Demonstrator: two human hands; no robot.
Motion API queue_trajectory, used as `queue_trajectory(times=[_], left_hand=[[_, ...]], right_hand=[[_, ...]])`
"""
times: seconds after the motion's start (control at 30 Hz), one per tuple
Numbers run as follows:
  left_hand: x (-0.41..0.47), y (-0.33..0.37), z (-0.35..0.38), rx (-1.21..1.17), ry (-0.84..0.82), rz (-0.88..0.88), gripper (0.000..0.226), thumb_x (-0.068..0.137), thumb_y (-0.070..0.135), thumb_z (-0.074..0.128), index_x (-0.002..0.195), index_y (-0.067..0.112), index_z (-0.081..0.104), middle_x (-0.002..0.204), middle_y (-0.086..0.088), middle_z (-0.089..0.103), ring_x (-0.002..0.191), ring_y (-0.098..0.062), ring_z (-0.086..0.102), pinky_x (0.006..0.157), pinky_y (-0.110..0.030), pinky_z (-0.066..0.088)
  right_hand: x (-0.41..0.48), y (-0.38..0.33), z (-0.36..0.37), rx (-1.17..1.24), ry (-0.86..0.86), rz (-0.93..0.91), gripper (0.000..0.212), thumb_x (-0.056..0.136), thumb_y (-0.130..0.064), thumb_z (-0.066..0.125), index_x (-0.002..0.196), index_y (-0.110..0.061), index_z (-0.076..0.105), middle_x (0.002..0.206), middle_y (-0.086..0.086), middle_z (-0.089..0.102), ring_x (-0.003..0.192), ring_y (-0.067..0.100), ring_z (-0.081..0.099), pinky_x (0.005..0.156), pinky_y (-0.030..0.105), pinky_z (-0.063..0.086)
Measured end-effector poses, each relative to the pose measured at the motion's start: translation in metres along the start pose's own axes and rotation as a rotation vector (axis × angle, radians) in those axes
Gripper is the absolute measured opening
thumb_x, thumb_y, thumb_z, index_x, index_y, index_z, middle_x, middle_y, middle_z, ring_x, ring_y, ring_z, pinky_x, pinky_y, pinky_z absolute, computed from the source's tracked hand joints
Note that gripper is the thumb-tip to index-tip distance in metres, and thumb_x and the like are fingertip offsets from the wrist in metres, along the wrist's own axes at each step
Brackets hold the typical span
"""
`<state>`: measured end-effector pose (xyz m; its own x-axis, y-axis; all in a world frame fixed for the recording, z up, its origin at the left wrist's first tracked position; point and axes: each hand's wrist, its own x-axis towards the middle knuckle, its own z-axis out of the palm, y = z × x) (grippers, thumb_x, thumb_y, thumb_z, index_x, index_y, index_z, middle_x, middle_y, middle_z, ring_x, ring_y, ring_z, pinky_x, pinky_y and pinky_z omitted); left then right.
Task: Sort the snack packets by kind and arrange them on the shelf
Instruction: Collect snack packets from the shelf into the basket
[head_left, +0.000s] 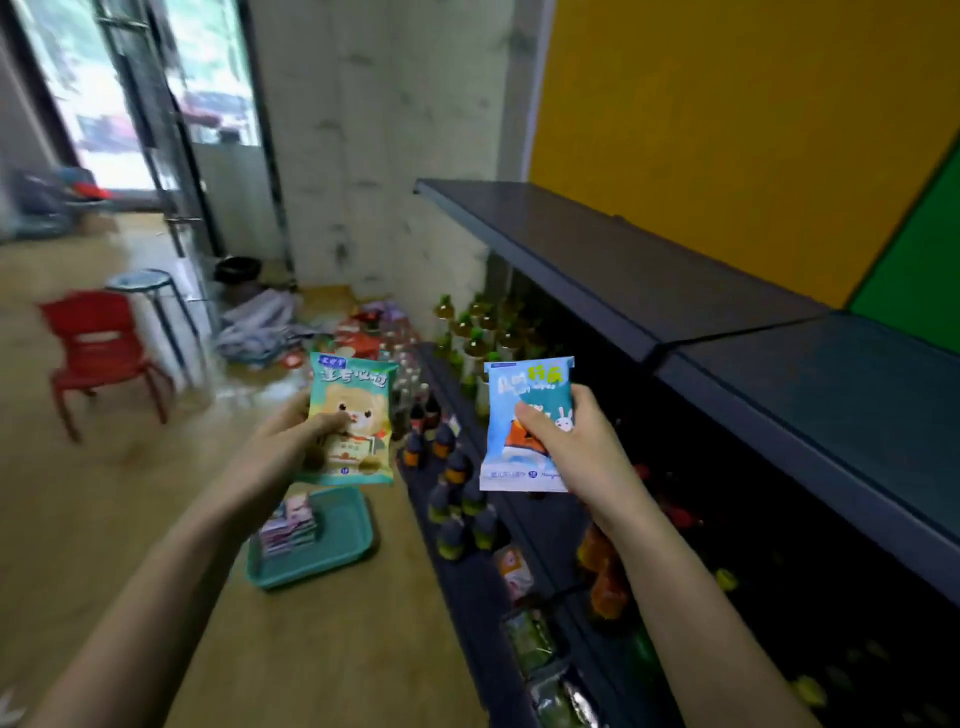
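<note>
While a person stands facing the shelving, the left hand (291, 441) grips a green packet (353, 415) printed with a bear, thumb across its front. The right hand (571, 441) grips a blue packet (524, 395) showing a rabbit. Both packets are upright and held apart. Below the left hand, a teal tray (358, 525) on the wooden floor carries a small stack of packets (288, 525). To the right of the right hand runs the dark shelf (597, 249). Bottles (452, 467) crowd a lower level between the hands. A red chair (101, 353) stands well off to the left.
</note>
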<state>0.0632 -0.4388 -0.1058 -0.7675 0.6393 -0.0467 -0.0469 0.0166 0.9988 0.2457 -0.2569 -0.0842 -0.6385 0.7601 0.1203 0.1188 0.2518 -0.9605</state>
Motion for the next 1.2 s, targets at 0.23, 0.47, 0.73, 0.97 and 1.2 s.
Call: queue_trajectory(times=[0.23, 0.47, 0.73, 0.97, 1.2], left_hand=[[0.014, -0.055, -0.145, -0.021, 0.247, -0.131, 0.014, 0.087, 0.012, 0.058, 0.101, 0.011, 0.060, 0.088, -0.009, 0.073, 0.066, -0.017, 0.068, 0.054, -0.022, 0.056], [0.079, -0.092, -0.253, 0.005, 0.289, -0.233, 0.017, 0.088, 0.014, 0.059, 0.103, 0.007, 0.060, 0.093, -0.013, 0.073, 0.067, -0.017, 0.069, 0.055, -0.023, 0.056], [0.191, -0.134, -0.286, -0.002, 0.330, -0.312, 0.023, 0.087, 0.013, 0.062, 0.104, -0.003, 0.059, 0.101, -0.023, 0.069, 0.084, -0.031, 0.064, 0.079, -0.045, 0.051], [0.312, -0.231, -0.312, -0.052, 0.352, -0.454, 0.022, 0.087, 0.013, 0.061, 0.102, -0.003, 0.059, 0.094, -0.018, 0.072, 0.069, -0.020, 0.070, 0.057, -0.025, 0.057], [0.422, -0.353, -0.330, -0.088, 0.343, -0.613, 0.024, 0.088, 0.007, 0.059, 0.104, -0.009, 0.057, 0.088, -0.018, 0.070, 0.055, -0.010, 0.069, 0.049, -0.018, 0.053]], right_hand=[[0.051, 0.043, 0.159, 0.069, -0.218, 0.109, 0.019, 0.085, -0.023, 0.065, 0.100, -0.021, 0.053, 0.090, -0.012, 0.064, 0.079, 0.002, 0.061, 0.067, 0.021, 0.047], [0.114, 0.075, 0.292, 0.090, -0.304, 0.215, 0.028, 0.085, -0.019, 0.066, 0.110, -0.013, 0.054, 0.102, 0.000, 0.067, 0.092, 0.014, 0.064, 0.082, 0.030, 0.051], [0.201, 0.123, 0.368, 0.083, -0.320, 0.312, 0.028, 0.084, -0.020, 0.067, 0.109, -0.017, 0.054, 0.095, -0.009, 0.067, 0.084, 0.004, 0.065, 0.073, 0.022, 0.052], [0.303, 0.213, 0.448, 0.041, -0.383, 0.365, 0.018, 0.087, -0.017, 0.064, 0.101, -0.024, 0.056, 0.094, -0.008, 0.067, 0.081, 0.002, 0.066, 0.069, 0.018, 0.051], [0.381, 0.327, 0.533, 0.051, -0.419, 0.515, 0.022, 0.088, -0.014, 0.061, 0.102, -0.029, 0.053, 0.099, -0.010, 0.065, 0.090, 0.004, 0.063, 0.073, 0.020, 0.051]])
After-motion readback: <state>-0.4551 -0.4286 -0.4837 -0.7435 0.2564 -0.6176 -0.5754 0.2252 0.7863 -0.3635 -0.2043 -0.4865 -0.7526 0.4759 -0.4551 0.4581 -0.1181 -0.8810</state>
